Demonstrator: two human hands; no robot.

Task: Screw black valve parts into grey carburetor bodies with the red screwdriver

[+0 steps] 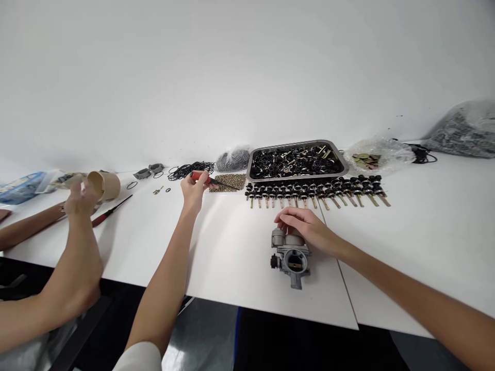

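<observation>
My left hand (194, 190) is closed around the red handle of a screwdriver (204, 178). Its dark shaft points right, over a spread of small brass-coloured parts (228, 181). My right hand (299, 222) rests at the top of a grey metal carburetor (294, 257), fingers curled behind its upper part, so the fingertips are partly hidden. The carburetor stands on the white table with its round bore facing me and a black knob on its left side. Beyond my right hand, several black-topped parts with brass-coloured stems (305, 191) lie in rows.
A metal tray (344, 166) of mixed black parts stands behind the rows. Plastic bags (464, 131) of parts lie along the wall. Black rings (189, 170) are heaped further left. At far left, a co-worker's hand (82, 196) holds a tan cup (110, 185) near another screwdriver (112, 210).
</observation>
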